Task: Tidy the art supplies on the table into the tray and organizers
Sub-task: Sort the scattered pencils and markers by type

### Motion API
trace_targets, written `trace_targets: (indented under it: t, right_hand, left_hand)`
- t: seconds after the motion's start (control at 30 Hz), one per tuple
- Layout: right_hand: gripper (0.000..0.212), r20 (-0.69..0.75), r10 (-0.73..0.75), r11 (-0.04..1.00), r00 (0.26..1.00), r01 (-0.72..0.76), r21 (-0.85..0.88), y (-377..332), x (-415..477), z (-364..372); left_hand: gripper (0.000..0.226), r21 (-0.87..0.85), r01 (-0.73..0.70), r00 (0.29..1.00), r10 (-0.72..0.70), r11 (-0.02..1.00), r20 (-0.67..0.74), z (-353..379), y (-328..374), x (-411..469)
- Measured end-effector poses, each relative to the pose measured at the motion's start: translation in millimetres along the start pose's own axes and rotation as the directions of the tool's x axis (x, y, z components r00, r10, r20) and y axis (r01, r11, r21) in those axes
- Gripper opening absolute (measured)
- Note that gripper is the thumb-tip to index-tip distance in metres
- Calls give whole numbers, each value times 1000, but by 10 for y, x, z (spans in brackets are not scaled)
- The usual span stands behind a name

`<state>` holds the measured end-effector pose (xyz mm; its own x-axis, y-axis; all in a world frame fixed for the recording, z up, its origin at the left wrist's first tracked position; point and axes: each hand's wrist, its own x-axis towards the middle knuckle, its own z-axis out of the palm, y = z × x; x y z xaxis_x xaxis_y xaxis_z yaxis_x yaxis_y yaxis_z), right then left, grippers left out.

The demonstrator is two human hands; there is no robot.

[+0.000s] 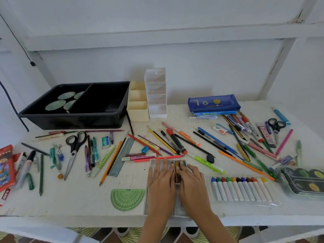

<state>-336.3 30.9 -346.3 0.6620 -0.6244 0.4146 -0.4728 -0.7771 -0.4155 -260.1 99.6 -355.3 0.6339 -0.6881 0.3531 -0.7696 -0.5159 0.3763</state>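
Fingers (158,166) straight and close together, on both hands alike; curl round nothing, pinch nothing, merely press down flat. Left hand (162,181) and right hand (192,185) side by side, palms down, on a shallow white cardboard box (178,206) at the front edge of the white painted tabletop (70,199). Between the two hands, a glimpse of short dark-wrapped crayons (177,171) lying in a row inside that box. Probably laid so to level the crayons and bed them down in their row, ahead of any lifting of the box. Forearms up from the lower edge, converging a little, wrists low, right-hand fingertips spread slightly wider than the left's.

Farther off, at back left, a black plastic two-compartment tray (75,120), with round greenish discs (56,105) in its left compartment. Touching its right wall, a cream plastic stepped organizer (138,111); just beside that, a clear tiered acrylic organizer (156,95). At back right, a blue fabric pencil pouch (213,102).

Just left of the box, a green plastic protractor (128,199); just right of it, a row of white pastel sticks with coloured tips (240,188). Black-handled scissors (75,146) among loose pens and pencils at left. Barely begun, by the look of it: nearly all supplies scattered over the tabletop, well apart from tray and organizers.
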Motion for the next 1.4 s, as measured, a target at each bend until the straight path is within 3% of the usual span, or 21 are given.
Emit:
trace_targets:
  t: [0.1, 0.2, 0.27, 0.33, 0.43, 0.57, 0.73, 0.87, 1.1, 1.27, 1.4]
  right_hand:
    - [38, -34, -10, 1000, 999, 11, 23, -27, 25, -22]
    - [17, -101, -22, 998, 995, 28, 55, -58, 73, -92]
    - [22, -68, -21, 995, 997, 28, 100, -67, 137, -161]
    - [22, -7, -30, 996, 1000, 30, 82, -59, 212, -216]
    - [16, 70, 32, 995, 997, -38, 90, -35, 307, -205]
    - [21, -9, 44, 988, 999, -42, 147, -62, 389, -70]
    - [29, 19, 17, 970, 1000, -21, 241, -190, 522, 59]
    - [28, 58, -7, 952, 998, -11, 306, -217, 626, 131]
    - [31, 103, -5, 936, 995, -31, 350, -254, 790, 252]
    - [27, 114, 65, 929, 991, -101, 356, -247, 1094, 297]
    - [24, 131, 104, 976, 986, -127, 176, -143, 1513, 422]
  left_hand:
    - [45, -3, 15, 995, -15, 1000, 100, -37, 12, 1]
    - [50, -23, 23, 980, -17, 999, 201, -142, 22, -12]
    - [54, -83, 22, 985, -7, 996, 173, -199, -29, 19]
    - [44, -269, 18, 989, 22, 963, 145, -254, -117, 70]
    - [28, -407, 80, 993, -110, 910, -50, -396, -306, 198]
    - [26, -313, 186, 972, -221, 931, -77, -522, -627, 517]
    - [29, -1, 90, 993, -90, 996, 80, -485, -939, 731]
    - [14, -20, 30, 998, -29, 999, 51, -448, -1018, 732]
    - [17, -15, 9, 999, -8, 1000, 35, -387, -1026, 736]
    - [11, -217, 108, 985, -134, 970, -110, -430, -897, 860]
    - [14, -424, 212, 963, -263, 881, -65, -450, -813, 1013]
